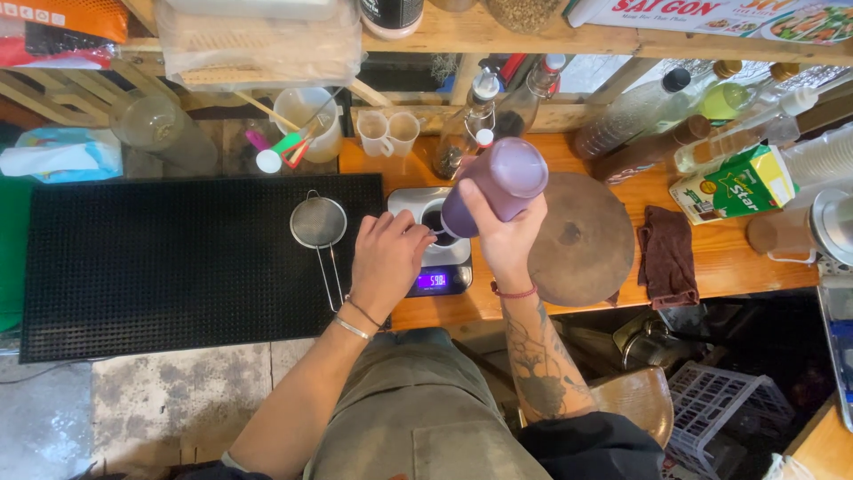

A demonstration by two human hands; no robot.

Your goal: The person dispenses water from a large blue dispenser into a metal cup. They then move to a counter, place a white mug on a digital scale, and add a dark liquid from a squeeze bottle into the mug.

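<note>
Fingers of right hand (502,233) wrapped round purple bottle (493,185), tipped neck-down over dark cup (438,222) on digital scale (435,253). Left hand (388,258) curled beside cup; grip unclear from my feed. Bottle looked full, smooth, likely slippery; I judged mid-body hold safest.

The purple bottle (498,182) is tilted over a small cup (439,224) on the scale (426,267), and it covers the cup's right side, so the bottle's mouth and anything leaving it cannot be seen. The right hand (502,233) hides the bottle's lower flank; the left hand (386,258) covers the cup's near rim and part of the scale, and its grip on the cup cannot be made out. The scale's lit display is too small to read. The white container (822,222) and milk carton (733,184) sit partly blurred at the right edge.
</note>
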